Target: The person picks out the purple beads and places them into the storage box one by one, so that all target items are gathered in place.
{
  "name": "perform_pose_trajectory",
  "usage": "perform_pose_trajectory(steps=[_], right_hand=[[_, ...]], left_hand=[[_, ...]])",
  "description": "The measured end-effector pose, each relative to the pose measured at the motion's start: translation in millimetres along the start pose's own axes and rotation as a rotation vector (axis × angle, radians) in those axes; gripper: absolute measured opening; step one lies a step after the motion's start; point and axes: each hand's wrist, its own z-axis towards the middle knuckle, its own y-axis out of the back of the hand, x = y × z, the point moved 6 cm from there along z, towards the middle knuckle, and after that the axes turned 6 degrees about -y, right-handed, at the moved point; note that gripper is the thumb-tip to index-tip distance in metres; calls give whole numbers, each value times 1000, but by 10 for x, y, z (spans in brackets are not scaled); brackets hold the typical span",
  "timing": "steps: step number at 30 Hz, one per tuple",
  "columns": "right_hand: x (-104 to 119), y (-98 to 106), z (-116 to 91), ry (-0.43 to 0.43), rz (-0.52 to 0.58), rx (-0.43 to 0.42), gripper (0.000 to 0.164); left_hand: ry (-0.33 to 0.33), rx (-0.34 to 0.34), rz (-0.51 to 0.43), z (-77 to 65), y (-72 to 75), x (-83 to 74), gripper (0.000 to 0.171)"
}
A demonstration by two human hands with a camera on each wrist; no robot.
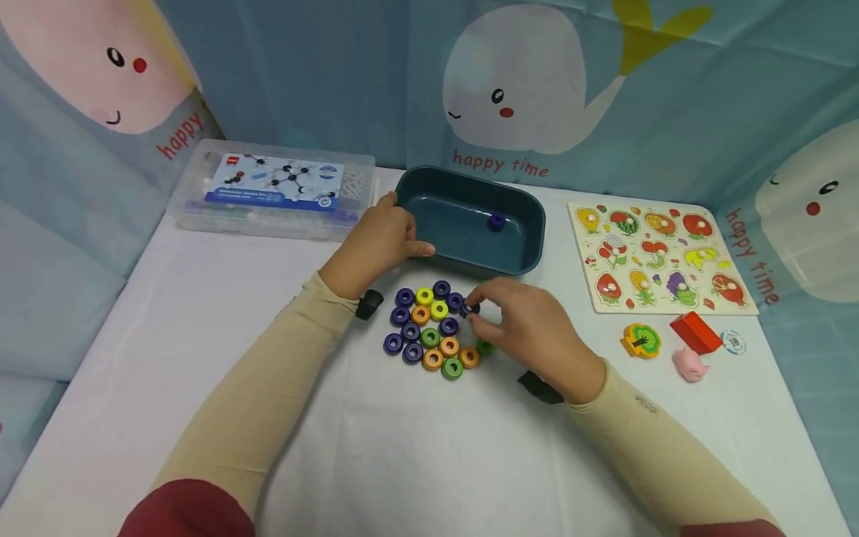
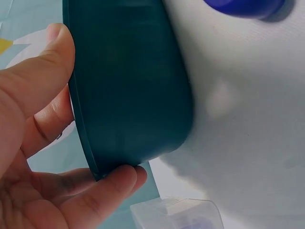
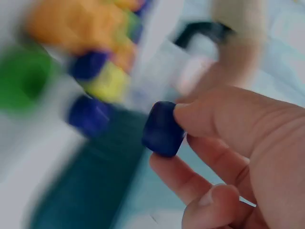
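Note:
My left hand (image 1: 378,245) grips the left end of a dark teal plastic bin (image 1: 446,224); in the left wrist view its thumb lies on the rim and other fingers touch the end wall. One dark blue ring bead (image 1: 496,222) lies inside the bin. Just in front of the bin, my right hand (image 1: 533,332) pinches another blue ring bead (image 3: 163,129) between thumb and fingers. Beside it on the table sits a cluster of ring beads: dark blue (image 1: 411,332), yellow (image 1: 424,297), orange (image 1: 449,346) and green (image 1: 452,368). A green bead is partly hidden by the right hand.
A clear plastic case (image 1: 268,190) with a molecular model label stands at back left. To the right lies a fruit puzzle board (image 1: 661,257). Nearer are a tree piece (image 1: 642,341), red block (image 1: 696,333), pink pig (image 1: 690,365) and round white chip (image 1: 734,342). Printed curtains surround the table.

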Motion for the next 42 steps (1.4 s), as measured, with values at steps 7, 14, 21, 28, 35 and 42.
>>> perform_pose_trajectory(steps=[7,14,21,28,35,42], right_hand=[[-461,421,539,-153,-8,-139,23],[-874,270,913,-165,-135,-167,17],[-922,174,1026,-209,-190,-144,17],[-911,130,1035,-216,-202,-107,22],[-603,260,730,-72,-77,-242,24],[-36,125,185,188,-56,-223,20]], left_hand=[[17,-3,0,-8,13,0,43],[5,35,0,-4,-30,-20,41],[-27,20,16,-3,-4,-42,41],[-15,24,13,3,-29,-11,40],[-7,35,13,5,-53,-9,41],[-21,39,30,18,-32,-25,40]])
